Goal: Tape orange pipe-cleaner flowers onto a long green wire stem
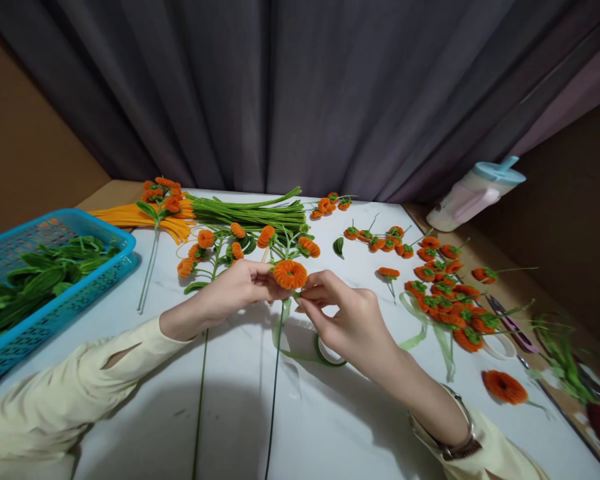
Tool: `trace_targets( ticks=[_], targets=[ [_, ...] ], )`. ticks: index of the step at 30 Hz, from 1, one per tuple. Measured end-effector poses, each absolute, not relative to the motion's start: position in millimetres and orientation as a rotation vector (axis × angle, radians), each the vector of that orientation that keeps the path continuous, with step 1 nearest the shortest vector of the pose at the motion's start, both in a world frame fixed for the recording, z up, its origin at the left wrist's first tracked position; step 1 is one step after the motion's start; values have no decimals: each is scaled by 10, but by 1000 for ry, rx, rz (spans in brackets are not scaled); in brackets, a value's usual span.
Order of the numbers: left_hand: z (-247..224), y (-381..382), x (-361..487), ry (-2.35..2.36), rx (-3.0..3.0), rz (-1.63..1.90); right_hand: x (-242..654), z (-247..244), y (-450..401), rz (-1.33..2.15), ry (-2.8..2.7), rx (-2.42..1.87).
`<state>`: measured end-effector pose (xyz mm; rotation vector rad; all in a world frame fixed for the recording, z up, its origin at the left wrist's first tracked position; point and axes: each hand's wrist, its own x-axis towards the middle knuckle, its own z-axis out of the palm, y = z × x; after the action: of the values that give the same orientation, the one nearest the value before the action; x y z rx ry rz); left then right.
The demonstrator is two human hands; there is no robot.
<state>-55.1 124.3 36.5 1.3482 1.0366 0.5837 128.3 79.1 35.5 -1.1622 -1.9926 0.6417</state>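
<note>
Between my hands, just above the table, is an orange fuzzy pipe-cleaner flower with a pumpkin-like ribbed head. My left hand pinches the flower stem from the left, right under the head. From the other side, the thumb and fingers of my right hand close on a green bit below the head, seemingly the stem; the fingertips partly hide it. A long dark green stem runs down from the grip. Pale green tape hangs there and loops toward a tape roll beneath my right wrist.
A blue basket of green leaves stands at left. Behind lie green and orange pipe cleaners and a branch of orange flowers. Several flower heads spread rightward, near pink-handled scissors and a lidded cup.
</note>
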Motion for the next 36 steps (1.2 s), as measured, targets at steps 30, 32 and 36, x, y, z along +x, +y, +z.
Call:
trace_targets(
  ticks=[30,32,36],
  targets=[
    [406,1217,-547,1034,1411,516,1364,223,1098,1882,-1447,-957],
    [414,1217,-547,1033,1406,524,1316,200,1081,1871,-1377,-979],
    [422,1228,-554,1033,1425,526,1261,217,1046,1813,-1319,-1046]
  ],
)
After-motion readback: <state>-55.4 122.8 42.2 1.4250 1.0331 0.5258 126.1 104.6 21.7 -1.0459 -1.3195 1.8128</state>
